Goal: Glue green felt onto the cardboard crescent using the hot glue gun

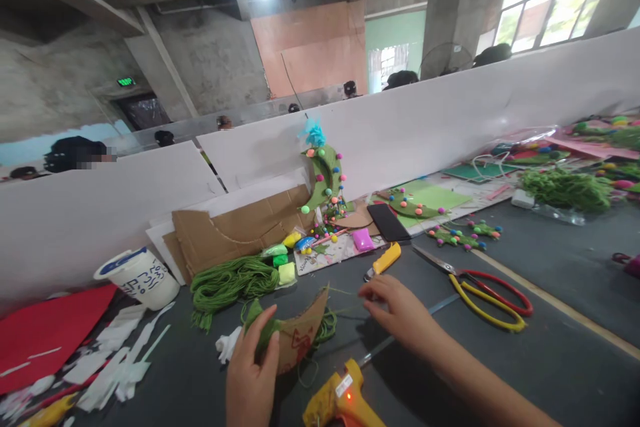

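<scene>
My left hand [254, 360] grips a crescent cut from brown cardboard [303, 340] with a red printed mark. Green yarn is wrapped round the crescent's left end, and loose yarn loops [327, 325] lie behind its right side. Thin green strands stretch from the crescent toward my right hand [393, 307], whose fingertips are pinched together on the yarn. A yellow glue gun [343, 397] with a lit red light lies in front, below the crescent. Just beyond my right hand is a yellow utility knife [385, 260].
Open scissors [480, 287] with red and yellow handles lie right. Behind are a green yarn skein [235, 285], cardboard [235, 223], a phone [387, 222] and a pompom-dotted green crescent [320, 177]. A white cup [140, 277] and paper scraps [113, 360] are left. A white partition [415, 123] runs behind.
</scene>
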`<state>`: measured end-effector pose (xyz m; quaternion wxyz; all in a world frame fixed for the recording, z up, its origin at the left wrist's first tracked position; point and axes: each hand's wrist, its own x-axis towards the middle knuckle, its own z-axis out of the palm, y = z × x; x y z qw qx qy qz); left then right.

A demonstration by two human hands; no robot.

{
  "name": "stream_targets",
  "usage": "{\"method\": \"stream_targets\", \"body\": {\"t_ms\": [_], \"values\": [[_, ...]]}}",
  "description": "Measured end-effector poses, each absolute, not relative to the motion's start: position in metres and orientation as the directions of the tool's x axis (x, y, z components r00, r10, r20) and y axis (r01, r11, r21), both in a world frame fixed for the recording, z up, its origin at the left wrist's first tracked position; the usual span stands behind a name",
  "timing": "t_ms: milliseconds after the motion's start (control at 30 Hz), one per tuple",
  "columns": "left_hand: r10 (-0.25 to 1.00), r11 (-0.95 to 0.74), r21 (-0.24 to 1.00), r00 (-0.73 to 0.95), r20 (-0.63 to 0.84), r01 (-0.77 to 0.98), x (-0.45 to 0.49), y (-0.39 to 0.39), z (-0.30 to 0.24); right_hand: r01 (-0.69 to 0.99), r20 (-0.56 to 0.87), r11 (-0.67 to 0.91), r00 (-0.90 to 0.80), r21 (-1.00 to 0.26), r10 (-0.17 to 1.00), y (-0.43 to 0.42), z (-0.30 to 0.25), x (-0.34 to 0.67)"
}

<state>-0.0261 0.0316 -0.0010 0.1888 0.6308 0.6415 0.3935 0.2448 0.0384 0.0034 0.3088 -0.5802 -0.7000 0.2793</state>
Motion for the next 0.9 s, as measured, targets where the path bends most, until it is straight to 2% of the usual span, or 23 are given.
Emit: {"method": "stream_targets", "body": {"t_ms": [67,233,367,433,533,667,900], "values": [[0.956,-0.097,0.757,-0.150,0.250,0.646,-0.027,0.034,-0.003,0.675,0.115,0.174,-0.131,-0.717,0.985,0.027,0.003,0.234],[0.939,-0.129,0.798,-0.186,0.290,0.589,-0.032,0.040,-0.011,0.699,-0.073,0.164,-0.296,-0.697,0.952,0.009,-0.001,0.202],[0.905,-0.227,0.802,-0.185,0.384,0.553,-0.032,0.041,-0.023,0.708,-0.135,0.132,-0.307,-0.693,0.942,0.046,0.003,0.181],[0.863,-0.249,0.801,-0.250,0.439,0.544,-0.028,0.041,-0.028,0.709,-0.155,0.115,-0.305,-0.696,0.939,0.070,0.008,0.170],[0.849,-0.237,0.803,-0.286,0.445,0.547,-0.021,0.038,-0.028,0.702,-0.178,0.100,-0.311,-0.705,0.933,0.086,0.013,0.158],[0.904,-0.197,0.805,-0.214,0.371,0.560,-0.019,0.033,-0.019,0.685,-0.209,0.102,-0.355,-0.721,0.911,0.064,0.010,0.163],[0.884,-0.246,0.805,-0.215,0.414,0.540,-0.015,0.024,-0.004,0.627,-0.220,0.150,-0.472,-0.764,0.853,0.002,-0.004,0.201]]}}
